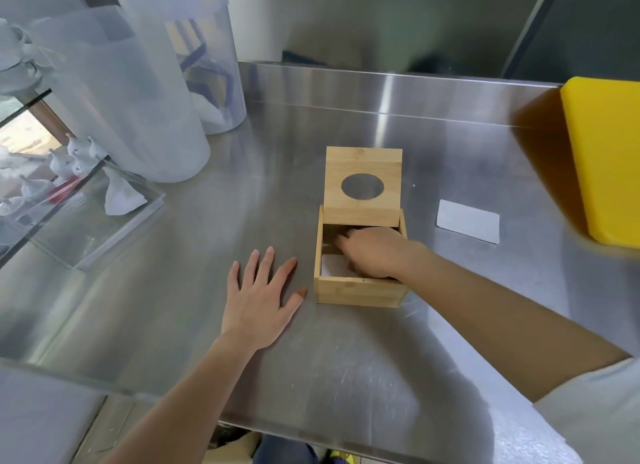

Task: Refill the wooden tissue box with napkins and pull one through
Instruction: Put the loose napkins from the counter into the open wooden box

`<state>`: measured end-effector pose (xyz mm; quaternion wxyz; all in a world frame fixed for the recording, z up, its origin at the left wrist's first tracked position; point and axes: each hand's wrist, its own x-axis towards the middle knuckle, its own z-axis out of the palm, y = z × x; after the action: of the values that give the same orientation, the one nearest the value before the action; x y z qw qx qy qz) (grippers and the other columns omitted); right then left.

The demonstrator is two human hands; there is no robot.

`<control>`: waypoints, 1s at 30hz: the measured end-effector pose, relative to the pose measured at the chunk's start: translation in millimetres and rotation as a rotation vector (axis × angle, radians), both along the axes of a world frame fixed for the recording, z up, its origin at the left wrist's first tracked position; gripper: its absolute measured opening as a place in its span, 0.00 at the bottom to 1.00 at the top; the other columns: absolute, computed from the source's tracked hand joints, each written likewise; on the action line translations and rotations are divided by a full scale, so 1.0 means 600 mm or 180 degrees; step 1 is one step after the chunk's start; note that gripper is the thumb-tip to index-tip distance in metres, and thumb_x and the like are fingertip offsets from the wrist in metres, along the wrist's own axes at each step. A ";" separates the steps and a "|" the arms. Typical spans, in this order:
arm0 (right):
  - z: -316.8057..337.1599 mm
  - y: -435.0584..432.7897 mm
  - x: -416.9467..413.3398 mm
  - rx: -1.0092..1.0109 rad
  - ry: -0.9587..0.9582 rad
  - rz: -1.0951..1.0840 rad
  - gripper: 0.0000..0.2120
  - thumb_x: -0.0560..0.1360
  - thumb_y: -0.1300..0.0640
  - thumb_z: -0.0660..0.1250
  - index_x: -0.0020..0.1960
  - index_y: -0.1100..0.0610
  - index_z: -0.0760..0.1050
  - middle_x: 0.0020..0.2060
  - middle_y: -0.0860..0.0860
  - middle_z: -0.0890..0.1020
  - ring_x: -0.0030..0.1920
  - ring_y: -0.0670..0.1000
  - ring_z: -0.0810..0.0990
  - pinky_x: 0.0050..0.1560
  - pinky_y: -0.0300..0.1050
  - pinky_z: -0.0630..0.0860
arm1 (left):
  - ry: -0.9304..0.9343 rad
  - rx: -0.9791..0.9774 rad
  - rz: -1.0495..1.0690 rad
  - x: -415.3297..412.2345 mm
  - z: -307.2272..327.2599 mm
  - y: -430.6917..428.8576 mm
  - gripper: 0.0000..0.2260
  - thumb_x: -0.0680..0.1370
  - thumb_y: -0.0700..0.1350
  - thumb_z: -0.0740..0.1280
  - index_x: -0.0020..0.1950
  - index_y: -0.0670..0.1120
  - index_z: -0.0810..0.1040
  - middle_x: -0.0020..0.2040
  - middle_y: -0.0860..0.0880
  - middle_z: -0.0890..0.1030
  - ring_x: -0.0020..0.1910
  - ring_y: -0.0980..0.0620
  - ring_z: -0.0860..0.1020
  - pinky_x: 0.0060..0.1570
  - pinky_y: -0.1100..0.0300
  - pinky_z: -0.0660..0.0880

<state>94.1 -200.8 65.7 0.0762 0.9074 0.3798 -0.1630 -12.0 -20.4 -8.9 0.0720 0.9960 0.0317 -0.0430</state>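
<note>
The wooden tissue box (360, 291) stands on the steel counter (311, 359), its hinged lid (363, 162) raised upright with an oval hole in it. White napkins (332, 266) lie inside at the near left. My right hand (375, 252) reaches down into the box over the napkins; whether its fingers grip them is hidden. My left hand (261, 297) lies flat on the counter just left of the box, fingers spread, thumb tip near the box's corner. A single white napkin (467, 221) lies flat to the right of the box.
A yellow board (606, 158) leans at the right edge. Two tall translucent plastic containers (152, 92) stand at the back left. A clear acrylic case (86, 214) with small wrapped items sits at the left. The counter's front edge runs along the bottom.
</note>
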 end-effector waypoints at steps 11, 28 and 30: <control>0.074 -0.112 0.030 0.2889 0.0434 -0.1413 0.04 0.76 0.59 0.64 0.43 0.56 0.76 0.35 0.49 0.78 0.37 0.48 0.75 0.40 0.40 0.71 | -0.0065 -0.0028 0.0042 0.001 -0.008 0.003 0.32 0.71 0.66 0.38 0.73 0.59 0.54 0.78 0.48 0.52 0.76 0.46 0.46 0.73 0.44 0.43; -0.051 -0.278 0.136 0.0480 -0.0071 -0.3134 0.20 0.74 0.53 0.63 0.65 0.55 0.67 0.64 0.59 0.71 0.66 0.61 0.65 0.64 0.54 0.59 | -0.0160 -0.0200 0.0070 0.002 -0.010 0.005 0.31 0.71 0.67 0.41 0.72 0.58 0.58 0.77 0.46 0.56 0.76 0.46 0.49 0.72 0.44 0.44; -0.044 -0.279 0.135 0.0492 0.0114 -0.3201 0.19 0.72 0.51 0.67 0.61 0.54 0.70 0.60 0.58 0.74 0.64 0.60 0.66 0.61 0.53 0.60 | -0.0164 -0.0206 0.0063 0.002 -0.009 0.005 0.31 0.71 0.67 0.41 0.72 0.58 0.59 0.77 0.46 0.56 0.76 0.45 0.49 0.72 0.44 0.45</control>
<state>175.1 -368.3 39.6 -0.0855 0.9780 -0.0918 -0.1665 -10.7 -17.3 -14.2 0.1054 0.9935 0.0382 -0.0177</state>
